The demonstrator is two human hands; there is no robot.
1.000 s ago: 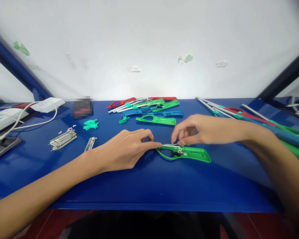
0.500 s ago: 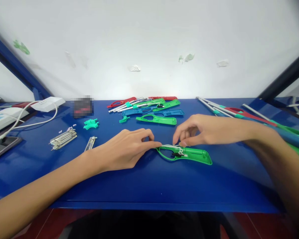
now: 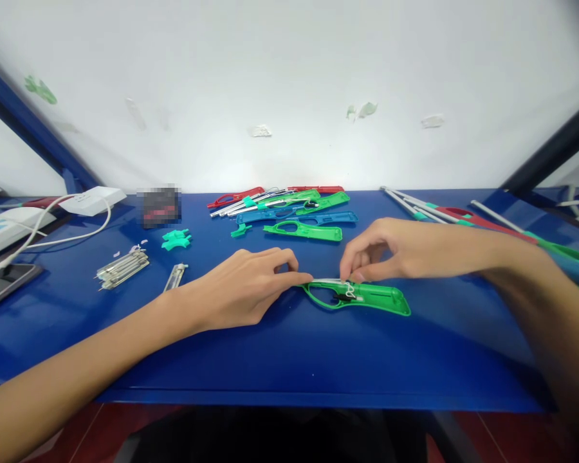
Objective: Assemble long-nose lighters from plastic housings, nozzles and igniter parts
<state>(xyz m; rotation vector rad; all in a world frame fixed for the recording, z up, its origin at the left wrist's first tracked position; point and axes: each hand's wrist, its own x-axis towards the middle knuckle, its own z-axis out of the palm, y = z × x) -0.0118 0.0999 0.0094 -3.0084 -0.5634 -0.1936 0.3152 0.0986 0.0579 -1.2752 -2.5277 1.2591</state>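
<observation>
A green lighter casing half (image 3: 386, 299) lies open side up on the table, its finger loop to the left. At its narrow left end, the thumb and forefinger of my left hand (image 3: 246, 286) are pinched on it. My right hand (image 3: 383, 249) is closed over the upper edge of the casing, fingertips pinching a thin white wire (image 3: 325, 281) that runs along this edge. A looped bit of white wire (image 3: 350, 290) and a small black part (image 3: 341, 298) sit inside the casing. My fingertips partly hide the wire ends.
Behind lie a loose green casing half (image 3: 318, 233), blue casing halves (image 3: 270, 217) and metal rods. Green clips (image 3: 176, 239), clear lighter tanks (image 3: 124, 269) and a phone (image 3: 12, 283) are on the left. Assembled lighters (image 3: 463, 214) lie right. The table's front edge (image 3: 289, 397) is near me.
My right hand has shifted slightly to the right along the upper edge of the casing. The left hand stays in place.
</observation>
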